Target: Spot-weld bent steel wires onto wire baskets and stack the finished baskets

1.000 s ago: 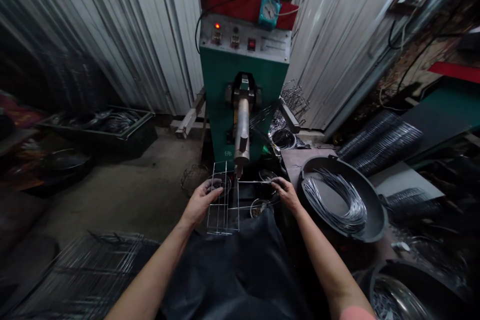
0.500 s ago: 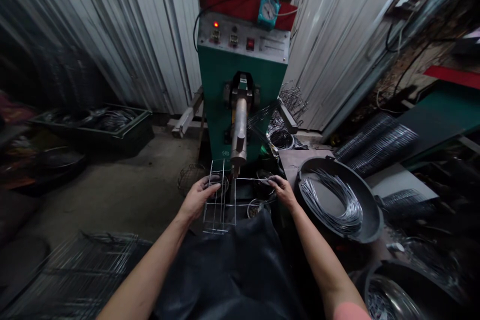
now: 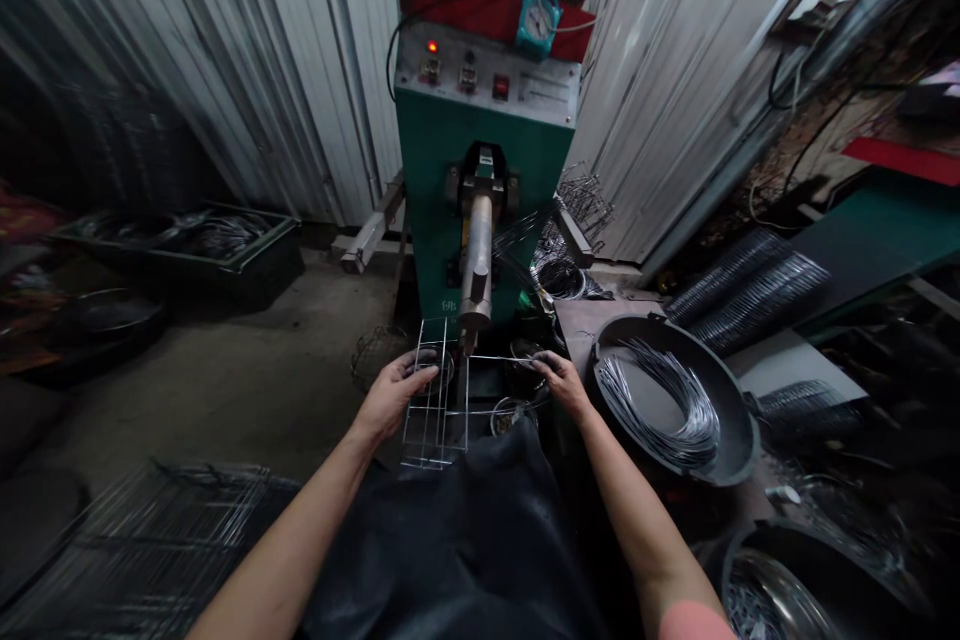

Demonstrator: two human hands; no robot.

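Far to the left of the grip, a stack of wire racks (image 3: 150,545) lies blurred on the floor, and beyond it sits a dark crate (image 3: 176,260) of bent wire. Just left of the left hand, a round wire basket (image 3: 379,358) rests on the concrete. The left hand (image 3: 390,398) is closed, its fingers curled over the upper wires of a rectangular wire frame (image 3: 433,420), which stands between the two hands. Since a second ago, the whole view has drifted slightly left, while the frame has kept its place against the tip of the electrode (image 3: 475,265), which comes down from the green spot-welding machine (image 3: 480,160) and meets the frame's top wires midway between the hands. The right hand (image 3: 562,385) is also closed, pinching the far end of a long wire that runs out sideways from the frame. Just below that hand, a small metal bowl (image 3: 514,415) sits against the person's dark apron (image 3: 450,540). To the right of the grip, a black pan (image 3: 675,460) holds a curved bundle of wire rods (image 3: 660,410), and another pan (image 3: 787,590) sits further down.
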